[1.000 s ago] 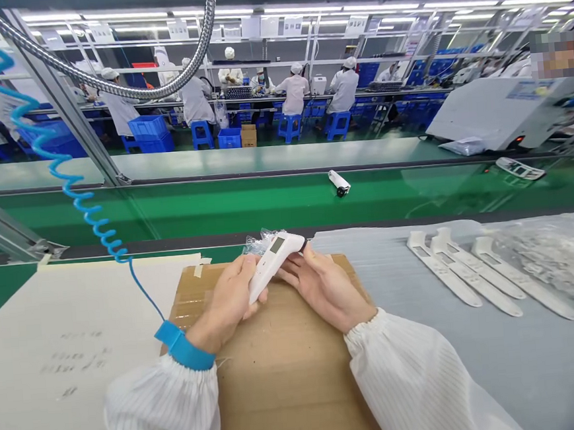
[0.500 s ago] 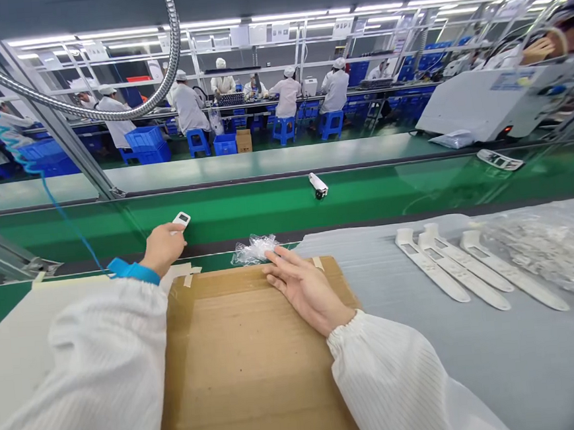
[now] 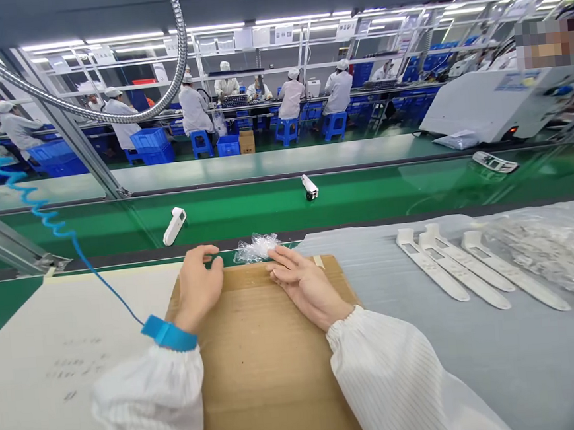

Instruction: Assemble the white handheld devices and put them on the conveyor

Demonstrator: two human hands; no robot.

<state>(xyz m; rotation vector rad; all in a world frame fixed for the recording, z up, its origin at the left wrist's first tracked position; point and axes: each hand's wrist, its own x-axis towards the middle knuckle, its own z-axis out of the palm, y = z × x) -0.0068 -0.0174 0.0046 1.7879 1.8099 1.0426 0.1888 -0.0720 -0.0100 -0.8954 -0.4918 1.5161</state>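
My left hand point(image 3: 198, 288) hangs over the near edge of a cardboard sheet point(image 3: 275, 388), fingers curled and holding nothing. A blue wrist strap point(image 3: 170, 333) circles that wrist, with a coiled blue cord point(image 3: 27, 192) running from it. My right hand point(image 3: 305, 288) lies on the cardboard with its fingers spread, close to a crumpled clear plastic bag point(image 3: 257, 248). A white handheld device with a small display point(image 3: 174, 226) lies on the green conveyor belt point(image 3: 237, 212), beyond my left hand. Another white device point(image 3: 309, 187) lies farther along the belt.
Several white plastic strips point(image 3: 462, 264) and a clear bag of parts point(image 3: 543, 248) lie on a grey mat point(image 3: 478, 372) to the right. A paper sheet point(image 3: 64, 352) lies to the left. Beyond the belt stands a white machine point(image 3: 487, 106), with co-workers at benches behind.
The white device went from both my hands to my left hand, and now lies on the belt. My left hand has let go and drawn back over the cardboard.
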